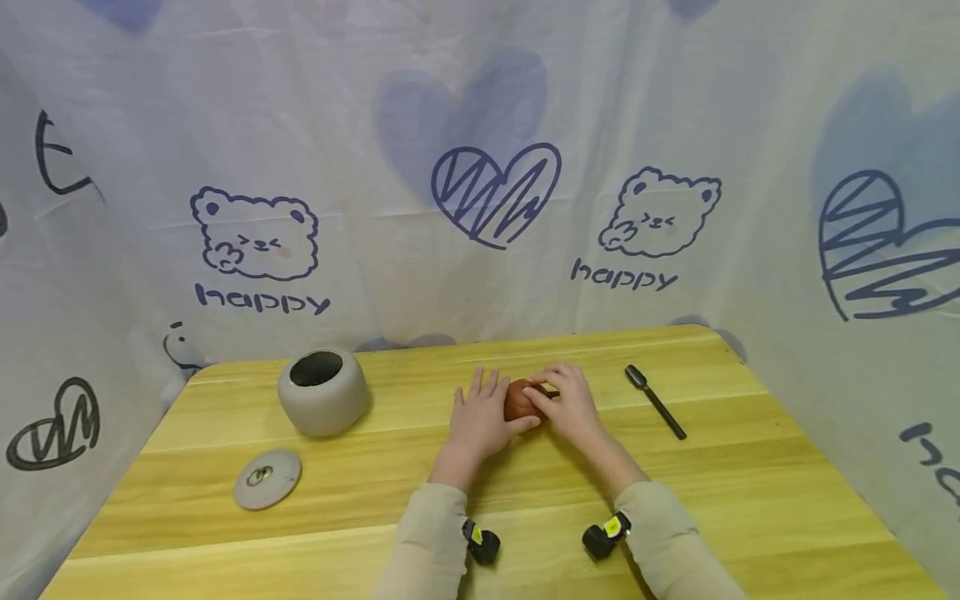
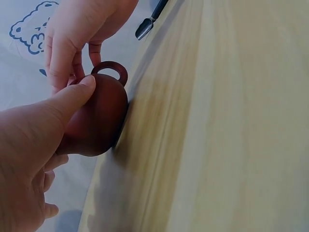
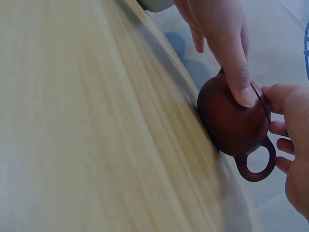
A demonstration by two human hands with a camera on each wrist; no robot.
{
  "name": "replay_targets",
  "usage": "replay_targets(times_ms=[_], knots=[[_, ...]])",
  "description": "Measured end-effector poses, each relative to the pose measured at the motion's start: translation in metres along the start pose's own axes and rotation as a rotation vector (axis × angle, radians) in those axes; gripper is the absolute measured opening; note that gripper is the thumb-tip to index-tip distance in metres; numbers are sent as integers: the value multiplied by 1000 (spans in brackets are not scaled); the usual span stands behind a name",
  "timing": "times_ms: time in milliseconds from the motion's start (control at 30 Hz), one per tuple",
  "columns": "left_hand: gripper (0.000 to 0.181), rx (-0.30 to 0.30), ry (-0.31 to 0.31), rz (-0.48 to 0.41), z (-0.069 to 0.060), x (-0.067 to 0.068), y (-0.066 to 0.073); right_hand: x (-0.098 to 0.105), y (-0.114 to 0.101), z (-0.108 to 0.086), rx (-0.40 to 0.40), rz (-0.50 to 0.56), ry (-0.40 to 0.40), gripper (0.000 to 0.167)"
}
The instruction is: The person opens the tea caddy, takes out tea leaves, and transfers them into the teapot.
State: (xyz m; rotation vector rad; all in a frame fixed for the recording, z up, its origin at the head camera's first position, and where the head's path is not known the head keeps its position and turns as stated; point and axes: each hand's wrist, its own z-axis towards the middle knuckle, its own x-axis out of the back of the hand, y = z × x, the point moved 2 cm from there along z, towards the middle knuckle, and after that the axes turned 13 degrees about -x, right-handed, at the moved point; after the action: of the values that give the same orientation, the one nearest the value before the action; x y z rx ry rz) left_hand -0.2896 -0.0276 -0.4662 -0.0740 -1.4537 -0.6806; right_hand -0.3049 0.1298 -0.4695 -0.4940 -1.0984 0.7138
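Observation:
A reddish-brown clay teapot (image 1: 517,406) stands on the table between both hands, its loop handle (image 3: 273,159) towards the right hand. My left hand (image 1: 480,421) steadies the teapot's body, the thumb pressed on its near side and the fingers reaching to the far side, partly hidden. My right hand (image 1: 572,406) has its thumb and fingers at the teapot's lid (image 3: 265,102), pinching it from above. A thin dark seam shows between lid and body in the right wrist view. The lid's knob is hidden by the fingers.
A grey rounded jar (image 1: 326,408) with an uncovered dark mouth stands at the left. In front of it lies a grey round lid (image 1: 281,487) with rings on top. A black tea scoop (image 1: 657,406) lies to the right. Patterned cloth (image 1: 360,167) hangs behind the wooden table (image 1: 360,533).

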Motion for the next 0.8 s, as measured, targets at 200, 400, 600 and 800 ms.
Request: replay_targets(times_ms=[200, 400, 600, 800], knots=[[80, -23, -1, 30, -4, 4, -2, -1, 2, 2, -12, 1, 3, 20], [74, -51, -28, 44, -12, 11, -3, -1, 3, 1, -17, -15, -10, 21], [73, -75, -36, 44, -22, 23, -5, 3, 3, 1, -18, -44, -20, 26], [72, -102, -26, 68, -33, 36, -15, 13, -1, 0, 11, -24, -10, 31]])
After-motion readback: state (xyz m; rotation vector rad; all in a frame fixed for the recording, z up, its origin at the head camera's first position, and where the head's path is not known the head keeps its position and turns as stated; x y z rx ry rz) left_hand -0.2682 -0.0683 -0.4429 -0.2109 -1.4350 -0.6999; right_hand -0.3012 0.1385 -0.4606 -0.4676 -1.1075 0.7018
